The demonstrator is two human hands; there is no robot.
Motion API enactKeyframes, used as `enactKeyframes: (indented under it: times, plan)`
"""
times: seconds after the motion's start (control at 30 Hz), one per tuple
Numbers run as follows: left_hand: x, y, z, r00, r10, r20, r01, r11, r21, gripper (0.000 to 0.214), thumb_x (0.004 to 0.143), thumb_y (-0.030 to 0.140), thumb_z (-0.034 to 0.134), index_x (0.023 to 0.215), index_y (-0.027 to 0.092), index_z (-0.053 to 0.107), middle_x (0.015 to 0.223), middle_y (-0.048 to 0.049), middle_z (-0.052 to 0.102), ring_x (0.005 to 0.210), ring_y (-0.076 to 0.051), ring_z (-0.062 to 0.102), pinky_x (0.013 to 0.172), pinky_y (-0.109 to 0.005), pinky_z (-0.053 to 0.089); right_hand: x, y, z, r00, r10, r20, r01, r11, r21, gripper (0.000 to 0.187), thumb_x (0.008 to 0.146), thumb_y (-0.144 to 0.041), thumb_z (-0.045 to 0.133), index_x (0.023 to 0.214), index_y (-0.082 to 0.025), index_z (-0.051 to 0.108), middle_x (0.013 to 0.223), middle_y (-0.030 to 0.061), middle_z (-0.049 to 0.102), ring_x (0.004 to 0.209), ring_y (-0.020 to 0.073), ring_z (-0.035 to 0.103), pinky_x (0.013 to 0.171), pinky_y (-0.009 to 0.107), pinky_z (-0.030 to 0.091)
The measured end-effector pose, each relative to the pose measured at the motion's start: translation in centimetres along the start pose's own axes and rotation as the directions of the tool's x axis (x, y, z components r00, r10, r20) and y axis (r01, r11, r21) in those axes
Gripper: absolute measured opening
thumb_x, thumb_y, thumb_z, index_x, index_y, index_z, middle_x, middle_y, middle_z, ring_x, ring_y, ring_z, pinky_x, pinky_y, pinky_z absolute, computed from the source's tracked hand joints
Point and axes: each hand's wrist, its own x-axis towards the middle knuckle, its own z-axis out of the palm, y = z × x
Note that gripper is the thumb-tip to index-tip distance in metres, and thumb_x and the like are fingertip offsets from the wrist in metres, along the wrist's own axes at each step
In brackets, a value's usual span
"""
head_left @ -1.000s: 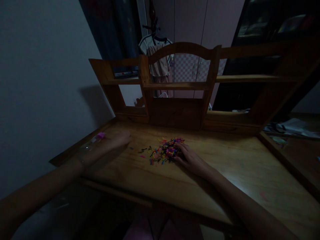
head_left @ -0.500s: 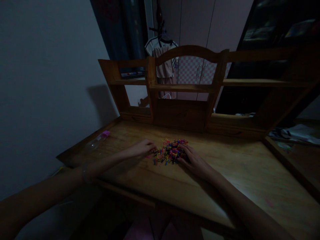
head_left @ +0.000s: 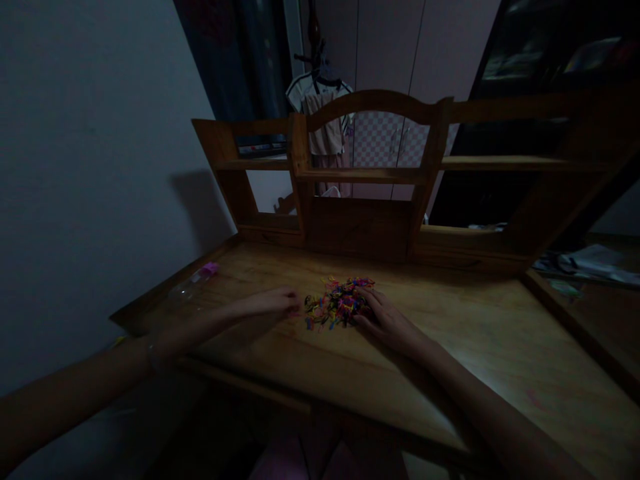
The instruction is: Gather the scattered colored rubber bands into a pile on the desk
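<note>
A loose pile of small multicoloured loops (head_left: 333,305), which look like rubber bands, lies on the wooden desk (head_left: 400,373). My right hand (head_left: 387,320) rests at the pile's right edge, fingers apart and touching the nearest pieces. Just left of the pile, my left hand (head_left: 277,301) is low over the desk, its fingers curled together. Whatever those fingers pinch is too small and dark to make out. A faint pink piece shows by the left fingertips.
A clear plastic bottle (head_left: 186,288) with a pink cap (head_left: 209,269) lies on the desk's left side. Along the back stands a wooden shelf unit (head_left: 360,175). A wall (head_left: 100,167) borders the left, and papers (head_left: 595,263) lie beyond the right edge.
My left hand has moved left, away from the pile's edge, with its fingers curled. My right hand stays in nearly the same place. The camera view has shifted slightly.
</note>
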Motion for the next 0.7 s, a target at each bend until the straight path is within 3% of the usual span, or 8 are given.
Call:
enactKeyframes:
  times: [0.07, 0.2, 0.27, 0.37, 0.47, 0.57, 0.63, 0.7]
  plan:
    - [0.2, 0.6, 0.2, 0.999, 0.029, 0.012, -0.029, 1.000, 0.006, 0.024, 0.081, 0.033, 0.048, 0.079, 0.016, 0.066, 0.077, -0.0039, 0.067, 0.071, -0.018, 0.061, 0.065, -0.025, 0.046, 0.0, -0.1, 0.0, 1.000, 0.000, -0.002, 0.000, 1.000, -0.002, 0.059, 0.095, -0.047, 0.046, 0.147, -0.025, 0.029, 0.145, 0.0097, 0.041, 0.134, 0.0231, 0.038, 0.113, 0.041, 0.033]
    - [0.9, -0.3, -2.0, 0.987, 0.027, -0.159, -0.011, 0.995, 0.098, 0.021, 0.082, 0.029, 0.047, 0.086, 0.016, 0.063, 0.096, -0.0094, 0.065, 0.096, -0.024, 0.058, 0.080, -0.031, 0.045, 0.0, -0.1, -0.1, 1.000, -0.009, 0.005, 0.009, 1.000, -0.004, 0.058, 0.096, -0.046, 0.046, 0.147, -0.025, 0.029, 0.145, 0.0106, 0.041, 0.134, 0.0239, 0.039, 0.112, 0.043, 0.033]
    - [1.2, -1.5, -3.2, 0.979, -0.002, -0.203, 0.029, 0.991, 0.130, 0.012, 0.075, 0.023, 0.052, 0.079, 0.016, 0.061, 0.091, -0.0098, 0.064, 0.098, -0.025, 0.057, 0.083, -0.032, 0.043, 0.0, -0.1, -0.1, 1.000, -0.010, 0.005, 0.010, 1.000, -0.005, 0.058, 0.095, -0.045, 0.046, 0.147, -0.025, 0.029, 0.145, 0.0112, 0.041, 0.134, 0.0249, 0.039, 0.112, 0.044, 0.034]
    - [1.3, -2.7, -3.8, 0.984, -0.055, -0.169, 0.075, 0.991, 0.112, 0.005, 0.065, 0.018, 0.055, 0.069, 0.017, 0.058, 0.076, -0.0060, 0.062, 0.084, -0.023, 0.059, 0.075, -0.030, 0.045, 0.0, -0.1, -0.1, 1.000, -0.018, 0.003, 0.018, 1.000, 0.000, 0.058, 0.095, -0.045, 0.046, 0.147, -0.026, 0.029, 0.145, 0.0109, 0.041, 0.133, 0.0248, 0.040, 0.112, 0.045, 0.034]
    - [1.0, -2.0, -2.4, 0.993, -0.081, -0.091, 0.083, 0.996, 0.024, 0.009, 0.065, 0.017, 0.054, 0.073, 0.016, 0.059, 0.072, -0.0037, 0.062, 0.073, -0.020, 0.060, 0.067, -0.028, 0.046, 0.0, -0.2, -0.1, 1.000, -0.027, -0.004, 0.027, 1.000, 0.008, 0.057, 0.096, -0.045, 0.046, 0.147, -0.027, 0.029, 0.145, 0.0098, 0.041, 0.134, 0.0242, 0.039, 0.112, 0.044, 0.034]
    - [0.6, 0.4, 0.1, 0.997, -0.053, 0.051, 0.059, 0.991, -0.116, 0.017, 0.068, 0.018, 0.054, 0.081, 0.013, 0.063, 0.073, -0.0045, 0.066, 0.067, -0.018, 0.063, 0.062, -0.027, 0.048, 0.0, -0.3, -0.1, 0.999, -0.037, -0.009, 0.037, 0.999, 0.013, 0.057, 0.096, -0.044, 0.046, 0.147, -0.027, 0.028, 0.145, 0.0095, 0.041, 0.134, 0.0246, 0.039, 0.112, 0.045, 0.034]
    - [0.6, 2.3, 1.6, 0.993, -0.001, 0.117, 0.026, 0.977, -0.212, 0.023, 0.071, 0.017, 0.052, 0.089, 0.012, 0.065, 0.080, -0.0066, 0.069, 0.070, -0.018, 0.065, 0.064, -0.027, 0.050, 0.0, -0.3, -0.1, 0.999, -0.037, -0.013, 0.037, 0.999, 0.014, 0.057, 0.096, -0.043, 0.046, 0.147, -0.027, 0.028, 0.145, 0.0096, 0.040, 0.134, 0.0245, 0.039, 0.112, 0.044, 0.035]
    - [0.7, 3.8, 2.3, 0.993, 0.055, 0.108, -0.022, 0.959, -0.283, 0.029, 0.074, 0.017, 0.049, 0.097, 0.012, 0.065, 0.087, -0.0076, 0.070, 0.076, -0.017, 0.066, 0.069, -0.026, 0.051, 0.0, -0.3, -0.1, 0.999, -0.033, -0.014, 0.033, 0.999, 0.012, 0.057, 0.096, -0.043, 0.047, 0.147, -0.027, 0.029, 0.145, 0.0097, 0.041, 0.134, 0.0245, 0.039, 0.111, 0.044, 0.035]
